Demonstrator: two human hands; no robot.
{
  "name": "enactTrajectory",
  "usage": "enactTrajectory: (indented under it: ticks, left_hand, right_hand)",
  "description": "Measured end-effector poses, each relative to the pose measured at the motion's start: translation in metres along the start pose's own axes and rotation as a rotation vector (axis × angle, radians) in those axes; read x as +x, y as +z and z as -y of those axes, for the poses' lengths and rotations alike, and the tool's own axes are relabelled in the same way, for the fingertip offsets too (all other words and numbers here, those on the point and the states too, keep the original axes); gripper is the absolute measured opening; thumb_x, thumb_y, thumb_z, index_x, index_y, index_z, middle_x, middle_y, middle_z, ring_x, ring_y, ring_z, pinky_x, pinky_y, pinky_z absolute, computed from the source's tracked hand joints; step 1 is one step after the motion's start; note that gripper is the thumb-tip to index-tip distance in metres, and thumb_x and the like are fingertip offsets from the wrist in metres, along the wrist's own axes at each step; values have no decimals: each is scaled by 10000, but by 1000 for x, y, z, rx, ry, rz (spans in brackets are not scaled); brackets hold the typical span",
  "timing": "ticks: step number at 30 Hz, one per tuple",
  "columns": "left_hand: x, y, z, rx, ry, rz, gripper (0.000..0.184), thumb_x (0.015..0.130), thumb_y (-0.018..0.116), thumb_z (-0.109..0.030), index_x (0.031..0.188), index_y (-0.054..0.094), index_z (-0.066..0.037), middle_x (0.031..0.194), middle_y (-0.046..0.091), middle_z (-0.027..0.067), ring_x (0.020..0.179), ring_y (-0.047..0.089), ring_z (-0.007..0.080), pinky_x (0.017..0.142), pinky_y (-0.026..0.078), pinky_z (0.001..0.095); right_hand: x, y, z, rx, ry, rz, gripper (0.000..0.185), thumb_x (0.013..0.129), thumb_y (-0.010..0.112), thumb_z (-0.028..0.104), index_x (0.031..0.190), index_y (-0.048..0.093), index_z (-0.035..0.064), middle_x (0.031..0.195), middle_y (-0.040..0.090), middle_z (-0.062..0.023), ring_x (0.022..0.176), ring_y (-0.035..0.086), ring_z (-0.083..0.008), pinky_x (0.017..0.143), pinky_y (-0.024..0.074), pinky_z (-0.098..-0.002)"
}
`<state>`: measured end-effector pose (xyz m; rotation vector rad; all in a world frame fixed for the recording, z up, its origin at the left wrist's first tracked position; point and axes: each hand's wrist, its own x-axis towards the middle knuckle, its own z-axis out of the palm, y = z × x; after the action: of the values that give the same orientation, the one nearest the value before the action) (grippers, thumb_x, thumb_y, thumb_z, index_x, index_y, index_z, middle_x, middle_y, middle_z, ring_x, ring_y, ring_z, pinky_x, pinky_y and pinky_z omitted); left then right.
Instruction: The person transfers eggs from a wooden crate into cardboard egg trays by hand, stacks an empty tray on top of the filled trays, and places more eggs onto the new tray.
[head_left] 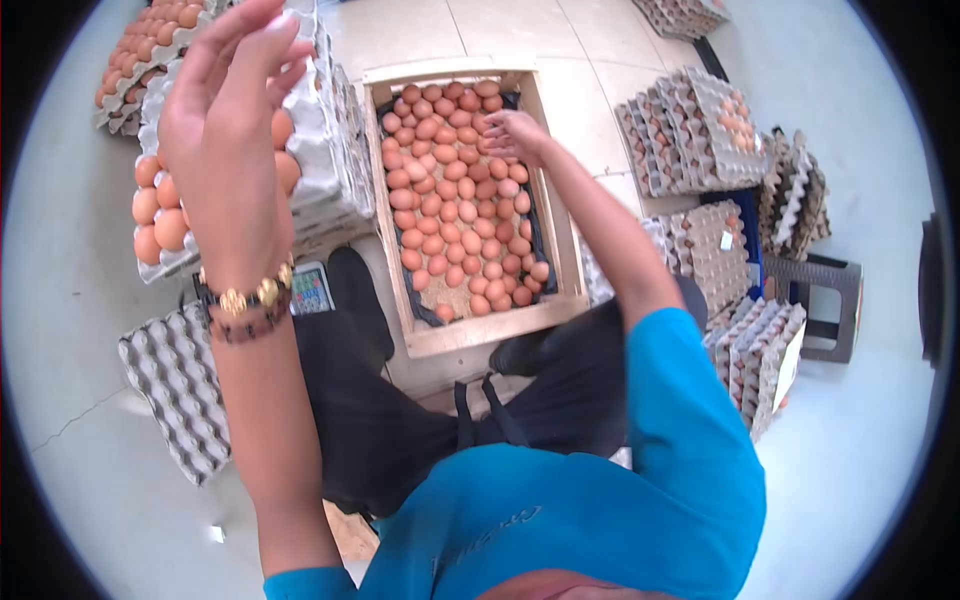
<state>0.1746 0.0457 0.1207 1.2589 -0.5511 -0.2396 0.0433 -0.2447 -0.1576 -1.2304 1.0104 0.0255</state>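
My left hand [230,130] is raised over a tall stack of grey egg trays [335,165], its fingers stretched and slightly bent, with nothing visible in them. Brown eggs [170,230] sit in the top tray, partly hidden behind this hand and wrist. A wooden crate [500,332] with a dark lining stands between my feet, holding many loose brown eggs [468,211] on pale bedding. Over the crate's upper right part hovers my right hand [514,136], fingers apart and pointing left, close to the eggs. Whether its fingertips touch an egg is unclear.
An unfilled grey egg tray [180,390] lies on the floor at left, near a small printed device or card [312,288]. Stacked egg trays [690,130] stand at right, with more trays [755,350] below them beside a dark plastic stool [845,310].
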Motion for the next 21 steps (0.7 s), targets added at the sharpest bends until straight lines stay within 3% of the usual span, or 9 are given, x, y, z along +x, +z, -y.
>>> enactTrajectory:
  ticks: [2, 4, 8, 11, 12, 16, 19, 20, 21]
  left_hand:
    - [-2, 5, -5, -1, -6, -79, 290, 886, 629, -133, 1115, 627, 46, 1001, 651, 78, 888, 624, 140, 894, 494, 282]
    - [-4, 0, -6, 56, 5, -45, 320, 907, 609, -133, 1163, 593, 58, 1119, 605, 107, 933, 603, 149, 913, 481, 295]
    - [-8, 1, -2, 148, -24, -13, 319, 909, 579, -111, 1177, 575, 63, 1162, 570, 133, 938, 581, 153, 911, 470, 305]
    - [-8, 5, 1, 175, -36, -12, 320, 894, 563, -88, 1176, 570, 64, 1142, 563, 137, 907, 572, 148, 905, 458, 306]
    - [-7, 6, 2, 178, -37, -4, 325, 886, 561, -82, 1177, 567, 64, 1134, 562, 136, 892, 568, 145, 904, 449, 303]
    - [-8, 13, 3, 191, -33, 49, 336, 868, 571, -91, 1170, 564, 59, 1130, 565, 131, 860, 560, 140, 896, 414, 293]
    - [-10, 21, 6, 209, -45, 57, 329, 864, 580, -101, 1157, 569, 47, 1139, 571, 129, 851, 558, 139, 893, 399, 292]
    - [-11, 23, 8, 211, -39, 61, 323, 864, 581, -102, 1153, 572, 42, 1142, 573, 129, 849, 557, 139, 894, 399, 293]
    - [-10, 23, 8, 213, -40, 66, 319, 863, 582, -102, 1149, 574, 39, 1146, 574, 130, 847, 557, 138, 895, 399, 294]
  right_hand:
    - [66, 1, -29, 391, 28, -164, 461, 974, 426, 343, 1355, 413, 84, 1382, 450, -182, 1199, 522, -358, 955, 484, -513]
    - [100, 8, -40, 829, -45, -295, 631, 952, 424, 427, 1472, 284, 97, 1506, 295, -206, 1310, 408, -428, 1007, 407, -623]
    - [136, 14, -51, 1096, -148, -372, 746, 907, 440, 467, 1525, 178, 142, 1583, 114, -157, 1387, 262, -478, 1056, 305, -676]
    - [148, 13, -36, 1170, -156, -372, 754, 882, 441, 476, 1523, 189, 167, 1588, 122, -136, 1409, 213, -474, 1055, 298, -683]
    - [146, 18, -27, 1173, -117, -438, 729, 854, 463, 489, 1478, 267, 168, 1537, 225, -130, 1374, 278, -454, 1045, 323, -664]
    - [169, 13, -27, 1095, -75, -319, 618, 831, 496, 488, 1340, 403, 151, 1371, 376, -114, 1257, 387, -396, 992, 394, -613]
    - [180, 30, -15, 1189, -104, -442, 593, 831, 493, 497, 1316, 428, 161, 1379, 373, -110, 1237, 405, -360, 984, 405, -598]
    - [162, 41, 0, 1178, -72, -538, 527, 852, 496, 483, 1278, 451, 175, 1340, 405, -96, 1136, 467, -311, 887, 473, -546]
    - [161, 43, 2, 1177, -71, -557, 524, 853, 496, 483, 1275, 452, 174, 1334, 409, -95, 1129, 469, -309, 880, 474, -542]
